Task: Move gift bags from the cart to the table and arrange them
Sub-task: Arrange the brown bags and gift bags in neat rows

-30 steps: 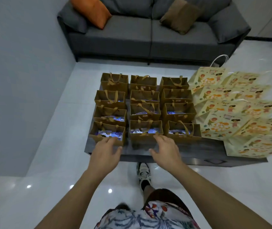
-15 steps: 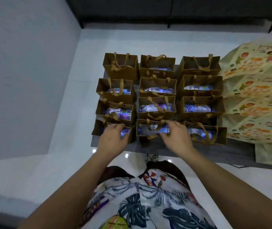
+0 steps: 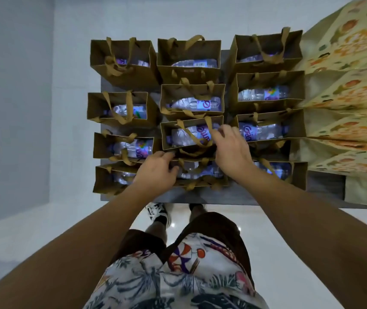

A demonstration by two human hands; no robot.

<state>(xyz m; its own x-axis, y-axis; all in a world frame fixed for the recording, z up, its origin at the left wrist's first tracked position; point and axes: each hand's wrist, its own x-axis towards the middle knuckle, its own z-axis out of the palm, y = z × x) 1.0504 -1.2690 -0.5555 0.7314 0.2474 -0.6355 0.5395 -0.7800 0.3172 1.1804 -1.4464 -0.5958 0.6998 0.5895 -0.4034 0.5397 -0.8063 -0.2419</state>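
Several brown paper gift bags with ribbon handles stand in three columns on the grey table (image 3: pixel 211 198), each with a water bottle lying inside. Both hands are at the middle column. My left hand (image 3: pixel 158 171) curls its fingers round the near left corner of the third-row middle bag (image 3: pixel 165 140), above the front middle bag (image 3: pixel 200 186). At that same bag's right rim, my right hand (image 3: pixel 231 152) pinches beside its ribbon handle.
Several yellow patterned gift bags (image 3: pixel 345 90) lie flat and overlapping on the table's right side, touching the brown bags. A grey wall (image 3: pixel 10 108) runs along the left. My feet (image 3: pixel 158 214) stand on the white tiled floor at the table's front edge.
I have leaned in over the table. Both hands moved forward from the front-row bags to the third-row middle bag.
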